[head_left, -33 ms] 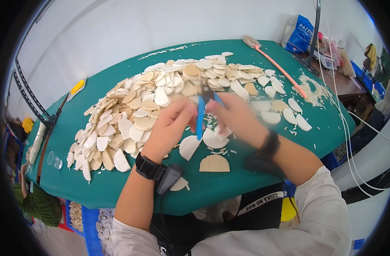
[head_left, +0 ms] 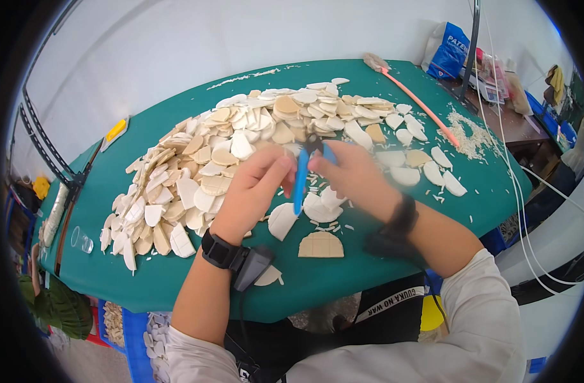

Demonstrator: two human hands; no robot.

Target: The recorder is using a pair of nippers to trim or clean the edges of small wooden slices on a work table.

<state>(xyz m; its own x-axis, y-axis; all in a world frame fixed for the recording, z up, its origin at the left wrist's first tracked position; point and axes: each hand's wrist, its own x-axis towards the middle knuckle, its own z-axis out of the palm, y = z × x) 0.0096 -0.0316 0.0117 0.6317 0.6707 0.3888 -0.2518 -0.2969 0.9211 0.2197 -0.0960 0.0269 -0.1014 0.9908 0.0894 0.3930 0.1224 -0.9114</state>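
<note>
My right hand (head_left: 356, 175) is closed on a pair of blue-handled pliers (head_left: 300, 185), whose dark head points away from me. One blue handle slants down between my hands. Close on its left, my left hand (head_left: 261, 179) has its fingers curled in a pinch; whatever they hold is hidden. Both hands are over a heap of flat, rounded white and tan pieces (head_left: 202, 185). Below the hands lie white half-round pieces (head_left: 283, 221) among small offcuts, and a tan half-round piece (head_left: 321, 244) with scored lines.
The green-topped table (head_left: 432, 242) carries a pink-handled brush (head_left: 419, 105) beside a pile of shavings (head_left: 472, 135). A clear cup (head_left: 82, 240) lies at the left edge. White cables (head_left: 514, 179) hang on the right. A blue bin (head_left: 138, 338) stands below left.
The pliers' blue handles have shifted very slightly between my hands. Otherwise the hands and the pieces on the table look the same.
</note>
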